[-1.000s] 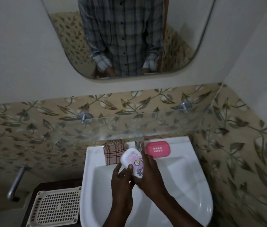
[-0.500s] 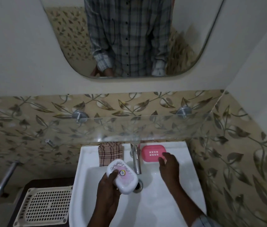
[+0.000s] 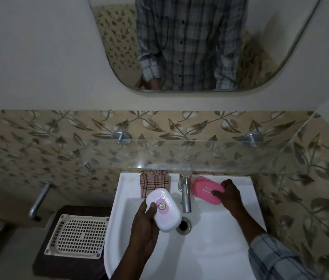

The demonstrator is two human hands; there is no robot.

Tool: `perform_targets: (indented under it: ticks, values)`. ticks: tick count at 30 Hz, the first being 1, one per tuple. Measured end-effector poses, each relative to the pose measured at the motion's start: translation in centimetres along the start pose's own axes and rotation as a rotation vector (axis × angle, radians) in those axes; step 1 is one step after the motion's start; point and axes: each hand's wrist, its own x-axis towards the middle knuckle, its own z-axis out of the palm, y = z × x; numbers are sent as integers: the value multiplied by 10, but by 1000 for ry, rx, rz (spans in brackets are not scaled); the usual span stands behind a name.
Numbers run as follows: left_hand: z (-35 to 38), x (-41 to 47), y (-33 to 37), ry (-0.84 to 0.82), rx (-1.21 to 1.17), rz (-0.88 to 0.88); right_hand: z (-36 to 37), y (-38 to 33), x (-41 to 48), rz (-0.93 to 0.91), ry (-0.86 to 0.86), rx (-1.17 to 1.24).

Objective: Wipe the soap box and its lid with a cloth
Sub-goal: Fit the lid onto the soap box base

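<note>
My left hand (image 3: 146, 225) holds the white soap box lid (image 3: 164, 209), which has a pink patch and a round sticker, over the left side of the white sink (image 3: 216, 239). My right hand (image 3: 229, 196) grips the pink soap box base (image 3: 203, 188) at the back right of the sink rim, tilting it up off the rim. A checked brown cloth (image 3: 154, 182) lies folded on the back rim, left of the tap (image 3: 186, 195).
A glass shelf (image 3: 179, 156) on two metal brackets juts out just above the sink's back edge. A cream plastic grid tray (image 3: 78, 236) sits on a dark stool left of the sink. A metal pipe handle (image 3: 38, 201) sticks out from the left wall. The mirror hangs above.
My hands separated: the left carried the white lid down and left, and the right reached back to the pink base, gripped it and tilted it up.
</note>
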Motion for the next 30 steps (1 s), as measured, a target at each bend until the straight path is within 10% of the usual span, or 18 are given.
perform_targets:
  ticks: [8,21,30]
  values:
    - [24,-13,18,50,-34,-43,-39,-6,-129,-45,60,373]
    - [51,-34,20,-153,82,-156,-4,-112,-218,-341,110,-60]
    - [54,-17,28,-136,305,-46,-2,-117,-204,-139,-155,637]
